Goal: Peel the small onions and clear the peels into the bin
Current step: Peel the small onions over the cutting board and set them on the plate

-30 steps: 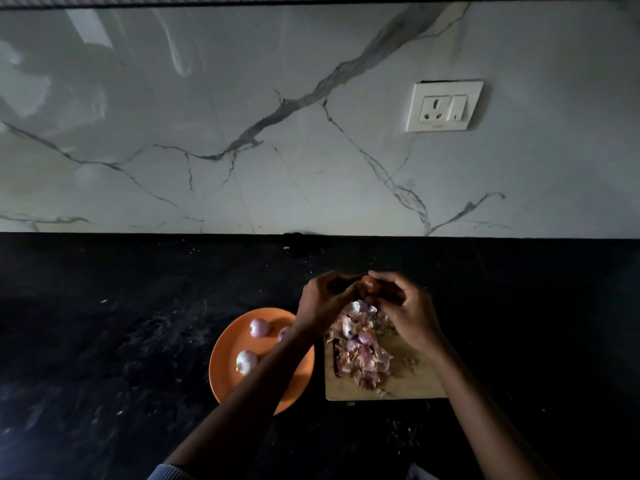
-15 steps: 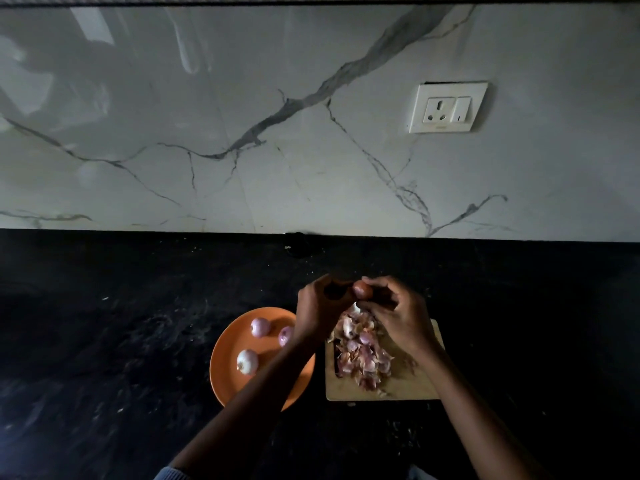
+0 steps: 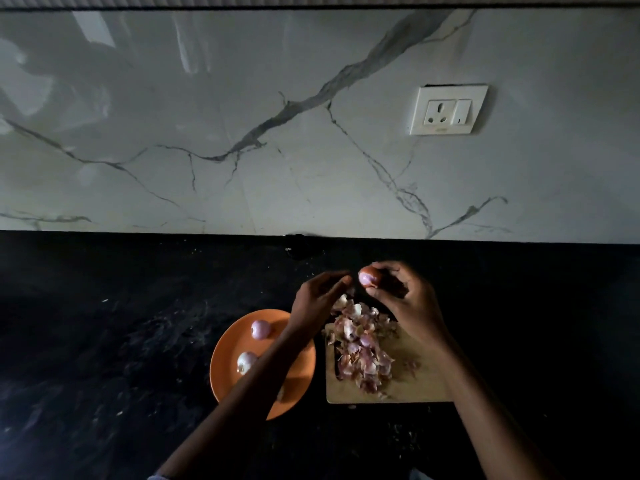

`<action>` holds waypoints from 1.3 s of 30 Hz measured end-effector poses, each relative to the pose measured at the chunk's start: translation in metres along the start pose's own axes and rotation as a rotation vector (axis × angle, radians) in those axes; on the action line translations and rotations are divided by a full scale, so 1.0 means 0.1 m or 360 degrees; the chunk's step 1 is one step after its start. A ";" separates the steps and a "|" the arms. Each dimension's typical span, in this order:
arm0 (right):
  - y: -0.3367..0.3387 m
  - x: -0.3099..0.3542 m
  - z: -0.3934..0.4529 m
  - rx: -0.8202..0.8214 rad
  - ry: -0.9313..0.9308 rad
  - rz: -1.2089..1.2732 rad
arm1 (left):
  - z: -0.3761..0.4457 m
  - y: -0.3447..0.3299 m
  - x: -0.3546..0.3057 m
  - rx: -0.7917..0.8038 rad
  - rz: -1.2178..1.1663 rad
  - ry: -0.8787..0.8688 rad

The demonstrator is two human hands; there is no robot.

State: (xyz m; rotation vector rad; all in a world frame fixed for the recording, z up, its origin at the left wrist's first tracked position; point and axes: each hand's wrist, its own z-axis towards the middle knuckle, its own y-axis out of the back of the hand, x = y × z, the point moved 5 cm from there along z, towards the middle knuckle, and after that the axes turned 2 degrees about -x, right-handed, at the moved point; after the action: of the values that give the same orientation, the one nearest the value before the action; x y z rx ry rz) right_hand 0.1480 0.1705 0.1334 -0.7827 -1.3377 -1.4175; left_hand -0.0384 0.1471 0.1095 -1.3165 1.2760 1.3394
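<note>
My right hand (image 3: 412, 306) pinches a small, partly peeled onion (image 3: 369, 276) above the far end of a wooden cutting board (image 3: 415, 386). Just left of that onion is my left hand (image 3: 313, 301), fingers curled and fingertips a small gap away from it; whether they pinch a peel is too dark to tell. A pile of pink onion peels (image 3: 363, 348) lies on the board. Left of the board, an orange plate (image 3: 221, 362) holds two peeled onions (image 3: 260, 329) (image 3: 246, 362); my left forearm crosses the plate. No bin is in view.
The board and plate sit on a black stone counter (image 3: 104, 341) against a white marble wall (image 3: 242, 133). A wall socket (image 3: 448, 110) is mounted above and to the right. Small peel scraps (image 3: 412, 364) lie on the board's right side.
The onion has gone from between both hands to my right hand alone. My left fingertips have drawn a little to the left of it.
</note>
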 end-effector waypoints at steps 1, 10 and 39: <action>-0.02 -0.01 -0.01 0.0027 -0.0003 0.0005 | -0.01 -0.05 -0.05 0.0058 -0.0049 0.0002; -0.03 -0.03 -0.05 0.0014 0.0083 -0.0037 | -0.06 -0.08 -0.18 0.0015 0.0110 -0.0098; -0.10 -0.05 -0.10 0.0067 0.0038 0.0130 | -0.08 -0.13 -0.12 0.0017 -0.0429 0.0098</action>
State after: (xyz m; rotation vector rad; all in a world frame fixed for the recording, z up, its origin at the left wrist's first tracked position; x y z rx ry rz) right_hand 0.1418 0.1606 0.1238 -0.7816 -1.2987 -1.3269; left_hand -0.0237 0.1415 0.1209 -1.4739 1.0992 1.1099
